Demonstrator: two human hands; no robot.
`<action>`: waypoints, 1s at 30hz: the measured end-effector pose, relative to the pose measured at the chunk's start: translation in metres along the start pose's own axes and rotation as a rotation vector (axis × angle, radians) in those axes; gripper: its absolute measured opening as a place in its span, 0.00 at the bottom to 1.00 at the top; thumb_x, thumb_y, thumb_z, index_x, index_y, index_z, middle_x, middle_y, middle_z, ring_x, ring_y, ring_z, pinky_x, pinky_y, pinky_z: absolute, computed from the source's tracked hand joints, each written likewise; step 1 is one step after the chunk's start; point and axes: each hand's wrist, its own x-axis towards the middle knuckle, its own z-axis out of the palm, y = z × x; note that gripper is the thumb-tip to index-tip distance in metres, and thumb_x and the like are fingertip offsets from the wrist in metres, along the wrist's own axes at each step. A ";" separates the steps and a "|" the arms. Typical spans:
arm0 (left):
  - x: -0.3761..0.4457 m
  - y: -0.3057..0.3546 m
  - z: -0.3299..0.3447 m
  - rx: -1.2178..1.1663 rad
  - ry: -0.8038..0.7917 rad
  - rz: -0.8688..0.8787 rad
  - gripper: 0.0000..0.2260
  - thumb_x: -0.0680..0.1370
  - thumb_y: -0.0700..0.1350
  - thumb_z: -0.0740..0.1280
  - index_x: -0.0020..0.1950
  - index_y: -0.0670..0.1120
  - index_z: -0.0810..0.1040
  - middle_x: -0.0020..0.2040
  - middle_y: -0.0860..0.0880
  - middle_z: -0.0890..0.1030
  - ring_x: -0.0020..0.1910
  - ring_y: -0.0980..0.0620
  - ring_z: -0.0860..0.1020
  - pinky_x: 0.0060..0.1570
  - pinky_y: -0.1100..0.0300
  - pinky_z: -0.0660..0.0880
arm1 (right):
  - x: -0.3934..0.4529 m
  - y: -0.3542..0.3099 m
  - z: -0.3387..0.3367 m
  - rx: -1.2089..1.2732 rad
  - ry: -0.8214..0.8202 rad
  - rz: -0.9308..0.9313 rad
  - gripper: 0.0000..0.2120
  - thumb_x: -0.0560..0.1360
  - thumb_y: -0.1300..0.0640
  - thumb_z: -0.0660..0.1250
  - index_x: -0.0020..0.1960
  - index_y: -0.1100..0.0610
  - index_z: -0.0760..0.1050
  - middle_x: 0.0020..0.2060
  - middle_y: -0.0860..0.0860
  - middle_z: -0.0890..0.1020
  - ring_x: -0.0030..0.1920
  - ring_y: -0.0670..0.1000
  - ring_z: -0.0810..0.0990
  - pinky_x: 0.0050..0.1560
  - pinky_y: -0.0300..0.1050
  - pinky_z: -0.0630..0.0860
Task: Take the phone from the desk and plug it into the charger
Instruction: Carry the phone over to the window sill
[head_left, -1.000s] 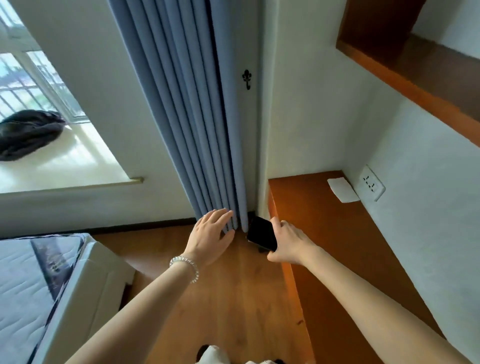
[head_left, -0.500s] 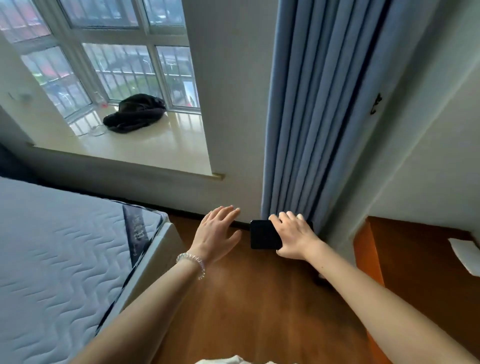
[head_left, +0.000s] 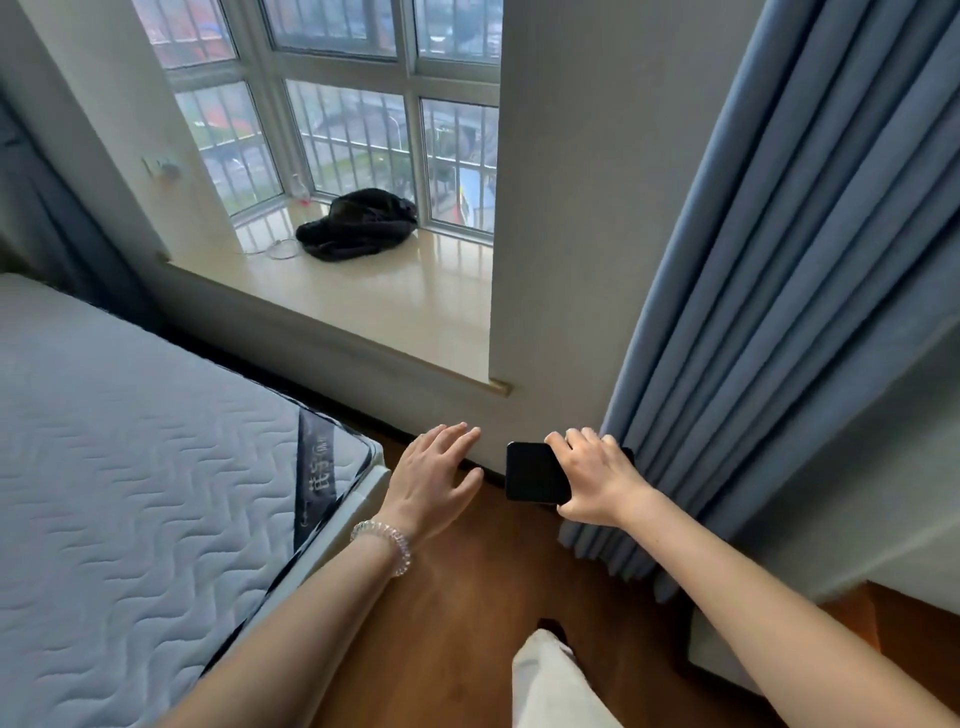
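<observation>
My right hand (head_left: 597, 480) grips a black phone (head_left: 532, 473) with its dark screen facing up, held in the air over the wooden floor beside the blue curtain. My left hand (head_left: 434, 480) hovers just left of the phone, empty, with fingers spread and a clear bead bracelet on the wrist. A thin white cable (head_left: 280, 249) lies coiled on the window sill far ahead, and a wall socket (head_left: 162, 167) sits on the wall left of the window. Only a corner of the orange desk (head_left: 883, 613) shows at the lower right.
A bare quilted mattress (head_left: 130, 467) fills the left side. A cream window sill (head_left: 374, 296) holds a black bundle of cloth (head_left: 358, 226). The blue curtain (head_left: 769, 291) hangs at the right. My leg in pale trousers (head_left: 550, 680) is below, on the wooden floor.
The view has swung left from the desk toward the window and bed. Both hands stay out in front, and the right hand keeps hold of the phone.
</observation>
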 end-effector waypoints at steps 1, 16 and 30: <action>0.012 -0.004 0.002 0.006 0.003 -0.017 0.25 0.76 0.56 0.59 0.72 0.53 0.65 0.72 0.50 0.69 0.72 0.49 0.63 0.72 0.50 0.60 | 0.016 0.007 0.000 0.000 0.004 -0.019 0.28 0.63 0.48 0.69 0.59 0.54 0.64 0.49 0.53 0.75 0.50 0.56 0.73 0.46 0.51 0.68; 0.182 -0.055 0.011 0.066 0.063 -0.384 0.26 0.76 0.58 0.57 0.73 0.55 0.63 0.73 0.53 0.67 0.73 0.52 0.60 0.73 0.55 0.55 | 0.253 0.108 0.000 0.073 -0.066 -0.219 0.30 0.64 0.46 0.69 0.62 0.53 0.64 0.54 0.52 0.75 0.54 0.56 0.73 0.50 0.50 0.69; 0.239 -0.170 0.004 0.176 0.023 -0.531 0.27 0.75 0.60 0.53 0.74 0.59 0.57 0.76 0.56 0.59 0.76 0.51 0.52 0.74 0.50 0.43 | 0.427 0.055 0.012 0.139 -0.150 -0.448 0.26 0.63 0.50 0.64 0.59 0.53 0.63 0.51 0.52 0.75 0.50 0.55 0.73 0.46 0.48 0.70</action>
